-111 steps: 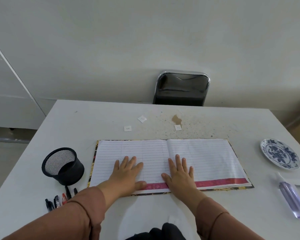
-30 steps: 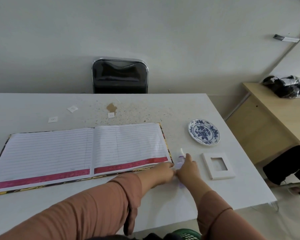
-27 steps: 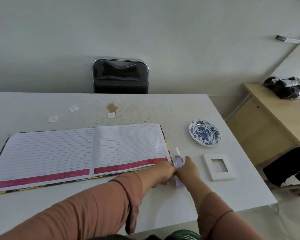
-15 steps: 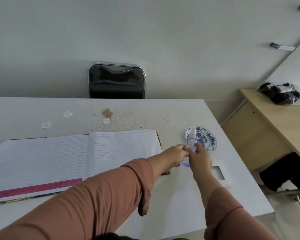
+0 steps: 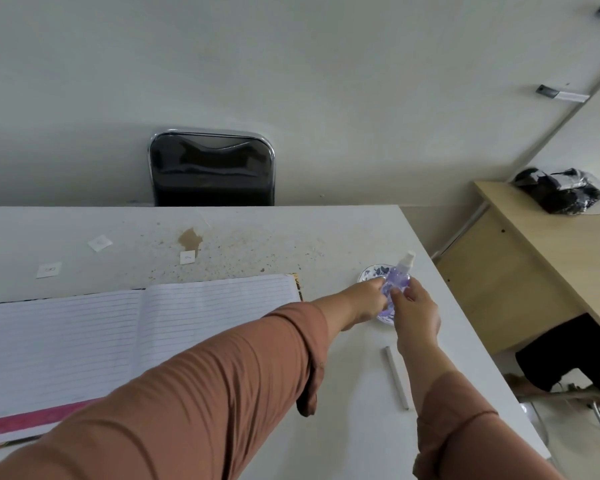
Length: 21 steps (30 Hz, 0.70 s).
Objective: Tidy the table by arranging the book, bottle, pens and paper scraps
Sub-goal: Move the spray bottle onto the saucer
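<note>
1. The small purple bottle (image 5: 399,279) stands nearly upright, with its white spray top leaning a little to the right. It sits between the two hands, over the blue-and-white plate (image 5: 370,272) near the right edge of the white table (image 5: 347,403).
2. The right hand (image 5: 414,315) grips the bottle's lower body from the near side, thumb and fingers curled round it. The spray top and upper body rise clear above the fingers.
3. The left hand (image 5: 366,299) reaches in from the left, and its fingertips pinch the bottle's left side just above the plate's rim.
4. The hands hide the bottle's base, so I cannot tell whether it touches the plate.
5. The open lined book (image 5: 136,337) lies flat to the left of the hands, its right edge near the left wrist.
6. Three paper scraps (image 5: 100,242) lie on the table beyond the book, well apart from the bottle.
7. A thin white flat piece (image 5: 396,375) lies on the table beside the right forearm.
8. A black chair (image 5: 212,168) stands behind the table, and a wooden desk (image 5: 551,258) stands off to the right.
</note>
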### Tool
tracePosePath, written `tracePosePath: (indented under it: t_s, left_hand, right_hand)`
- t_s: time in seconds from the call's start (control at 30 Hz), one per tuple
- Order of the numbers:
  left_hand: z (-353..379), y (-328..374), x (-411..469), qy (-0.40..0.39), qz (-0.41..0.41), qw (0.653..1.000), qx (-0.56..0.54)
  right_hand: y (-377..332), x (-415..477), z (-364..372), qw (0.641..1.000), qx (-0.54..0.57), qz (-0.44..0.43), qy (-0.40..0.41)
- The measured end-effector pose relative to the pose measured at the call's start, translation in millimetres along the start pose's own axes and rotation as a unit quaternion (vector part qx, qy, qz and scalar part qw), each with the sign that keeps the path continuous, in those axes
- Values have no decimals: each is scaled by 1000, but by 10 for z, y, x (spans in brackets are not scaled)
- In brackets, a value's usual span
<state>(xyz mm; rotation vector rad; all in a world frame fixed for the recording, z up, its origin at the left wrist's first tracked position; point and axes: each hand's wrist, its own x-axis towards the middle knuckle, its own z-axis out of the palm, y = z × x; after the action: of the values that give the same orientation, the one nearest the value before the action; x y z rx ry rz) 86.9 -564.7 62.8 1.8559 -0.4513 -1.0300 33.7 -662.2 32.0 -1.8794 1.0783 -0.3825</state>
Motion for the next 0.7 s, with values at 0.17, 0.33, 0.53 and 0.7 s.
tracePosePath:
  t_s: [0.17,0.33,0.53,0.7]
  left_hand:
    - [30,61,205,-3,4,1000,9]
    - [38,73,358,-12,-1,999,38]
    - [84,-9,419,-24,-10,997,78]
    - [96,-16,387,-29,-16,994,104]
  right_hand:
    - [35,214,44,997,57,37,20]
    - [73,341,109,994,91,43,31]
    - [191,369,172,997,69,28,15]
    - [181,338,205,998,41,38,1]
